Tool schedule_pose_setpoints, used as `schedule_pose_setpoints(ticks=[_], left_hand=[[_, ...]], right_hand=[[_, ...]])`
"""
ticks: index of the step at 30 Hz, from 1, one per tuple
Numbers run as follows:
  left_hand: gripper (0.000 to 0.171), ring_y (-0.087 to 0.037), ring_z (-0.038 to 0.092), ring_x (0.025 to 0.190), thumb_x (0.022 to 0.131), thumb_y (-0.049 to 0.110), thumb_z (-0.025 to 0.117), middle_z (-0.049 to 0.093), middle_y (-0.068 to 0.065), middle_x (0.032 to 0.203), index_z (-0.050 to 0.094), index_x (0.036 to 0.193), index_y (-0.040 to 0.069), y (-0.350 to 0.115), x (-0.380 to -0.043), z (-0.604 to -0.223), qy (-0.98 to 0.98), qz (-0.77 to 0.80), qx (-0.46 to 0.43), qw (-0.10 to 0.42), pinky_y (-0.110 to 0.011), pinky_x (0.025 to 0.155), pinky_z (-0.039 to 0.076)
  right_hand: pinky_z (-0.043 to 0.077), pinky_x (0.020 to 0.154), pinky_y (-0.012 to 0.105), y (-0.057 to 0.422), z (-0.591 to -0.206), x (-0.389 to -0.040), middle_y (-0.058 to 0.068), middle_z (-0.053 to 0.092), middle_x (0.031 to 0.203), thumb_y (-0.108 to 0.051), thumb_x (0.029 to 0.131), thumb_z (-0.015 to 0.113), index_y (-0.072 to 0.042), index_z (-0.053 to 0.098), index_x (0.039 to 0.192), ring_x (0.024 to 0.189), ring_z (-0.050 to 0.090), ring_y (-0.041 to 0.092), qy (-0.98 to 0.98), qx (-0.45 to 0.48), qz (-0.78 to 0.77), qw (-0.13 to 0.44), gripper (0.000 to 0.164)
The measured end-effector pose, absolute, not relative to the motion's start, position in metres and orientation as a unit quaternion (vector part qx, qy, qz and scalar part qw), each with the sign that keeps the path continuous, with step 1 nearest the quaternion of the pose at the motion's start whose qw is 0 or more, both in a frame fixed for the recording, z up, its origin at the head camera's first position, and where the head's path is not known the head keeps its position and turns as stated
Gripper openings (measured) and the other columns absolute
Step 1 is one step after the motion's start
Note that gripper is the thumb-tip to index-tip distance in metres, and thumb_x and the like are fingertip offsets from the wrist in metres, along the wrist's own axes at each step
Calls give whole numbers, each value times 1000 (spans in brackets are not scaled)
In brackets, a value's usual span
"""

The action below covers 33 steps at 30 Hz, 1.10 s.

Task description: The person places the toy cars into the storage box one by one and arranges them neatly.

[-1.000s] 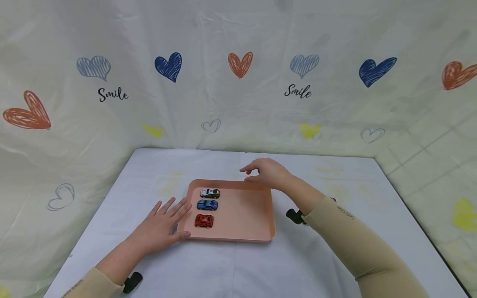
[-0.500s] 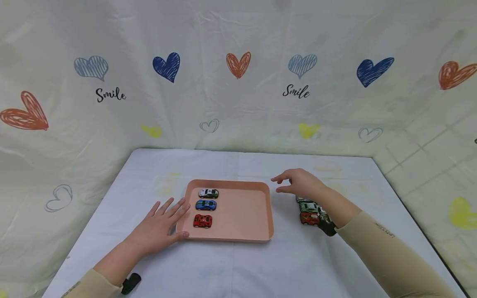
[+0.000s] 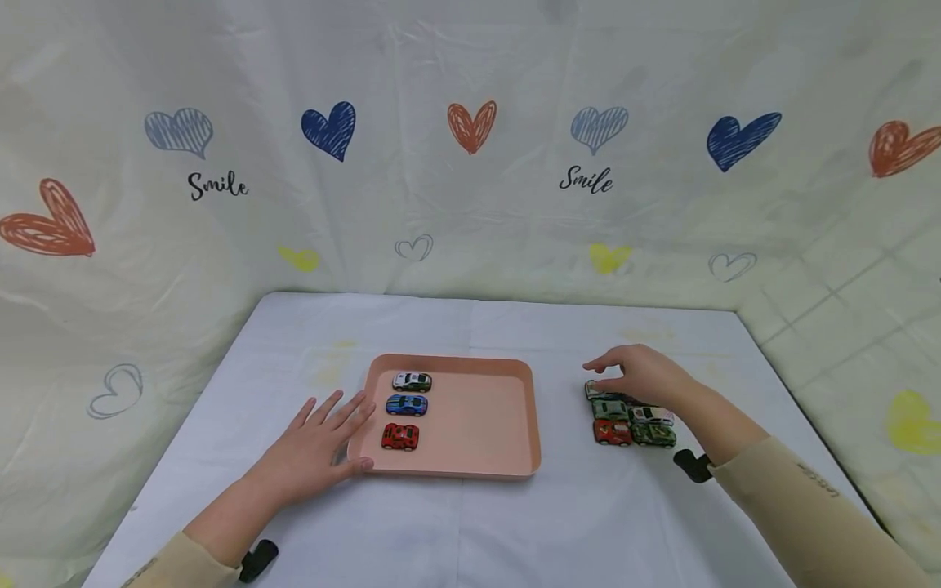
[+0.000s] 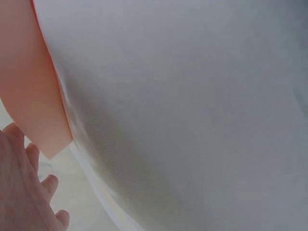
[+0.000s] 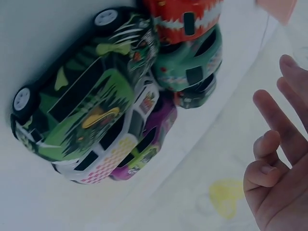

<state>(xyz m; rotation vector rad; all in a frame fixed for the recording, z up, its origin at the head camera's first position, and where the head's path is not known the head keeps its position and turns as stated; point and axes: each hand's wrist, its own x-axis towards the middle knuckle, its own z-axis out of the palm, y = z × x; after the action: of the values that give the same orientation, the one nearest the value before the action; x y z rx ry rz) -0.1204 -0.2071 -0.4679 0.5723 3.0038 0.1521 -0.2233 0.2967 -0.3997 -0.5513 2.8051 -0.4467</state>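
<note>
while the left hand (image 3: 312,449) lies spread at the tray (image 3: 478,416), the right hand (image 3: 643,377), thumb and fingers apart, hangs by the clustered cars (image 3: 641,415).

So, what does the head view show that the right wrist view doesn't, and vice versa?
Only the head view shows the blue toy car and white toy car inside the pink rectangular tray. Only the right wrist view clearly shows the purple and lime toy car. Both show the right hand, the tray (corner only in the wrist view) and the green camouflage toy car.
</note>
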Motion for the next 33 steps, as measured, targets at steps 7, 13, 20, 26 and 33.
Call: schedule_pose_setpoints(ticks=[7,13,20,26,33], left_hand=[[87,-35,19,150,87,73,53,25,2,163,32,157,26,-208,-119,-467,980,51,189,37,-60,119,10],[87,-35,19,149,86,73,53,25,2,163,32,157,26,-207,-119,-467,980,48,190,36,-59,120,11],[88,-34,19,150,87,74,52,25,2,163,32,157,26,-208,-119,-466,980,48,191,35,-59,120,11],[87,-34,19,150,87,73,53,26,1,163,32,157,25,-207,-118,-463,980,51,191,37,-59,119,11],[87,-34,19,150,87,72,54,26,1,163,33,157,24,-206,-118,-462,980,49,191,41,-59,119,11]], right_hand=[[46,100,58,304,-406,-232,13,66,127,-26,91,73,-14,71,125,124,53,41,962,-189,-136,144,36],[56,70,42,310,-410,-243,15,64,128,-23,92,72,-13,71,125,105,60,32,954,-172,-146,199,34],[53,86,49,311,-411,-250,14,66,123,-20,91,72,-13,72,121,116,56,38,945,-182,-138,235,31],[49,76,39,311,-413,-252,14,66,123,-17,91,72,-13,72,122,99,58,26,938,-188,-143,253,31],[49,95,53,313,-421,-255,11,68,121,-17,91,72,-15,72,123,118,57,36,939,-198,-140,242,32]])
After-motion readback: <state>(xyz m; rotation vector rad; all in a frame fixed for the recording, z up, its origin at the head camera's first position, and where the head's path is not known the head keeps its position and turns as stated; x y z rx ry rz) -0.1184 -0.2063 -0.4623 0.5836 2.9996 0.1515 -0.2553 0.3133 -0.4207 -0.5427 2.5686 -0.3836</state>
